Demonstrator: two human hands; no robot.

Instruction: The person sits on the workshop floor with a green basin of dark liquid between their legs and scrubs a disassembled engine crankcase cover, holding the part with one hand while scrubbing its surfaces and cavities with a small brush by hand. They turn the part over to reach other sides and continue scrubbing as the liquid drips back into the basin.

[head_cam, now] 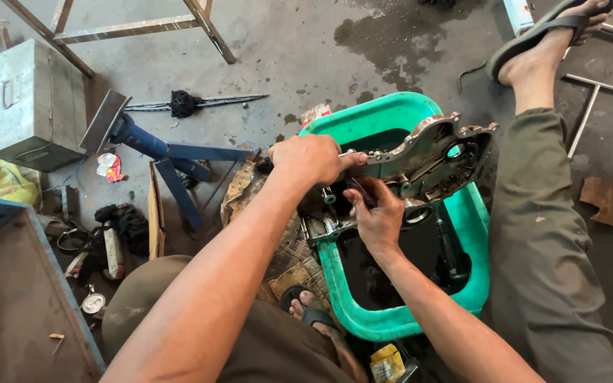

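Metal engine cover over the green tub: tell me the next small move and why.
Probably keep the metal engine cover over the green tub and work the right hand along its underside. The left hand grips its near edge, holding it above the dark liquid, so drips would likely fall into the tub.

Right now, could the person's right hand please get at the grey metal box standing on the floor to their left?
Probably not: the right hand is under the metal engine cover over the green basin, and the left arm crosses between it and the grey metal box.
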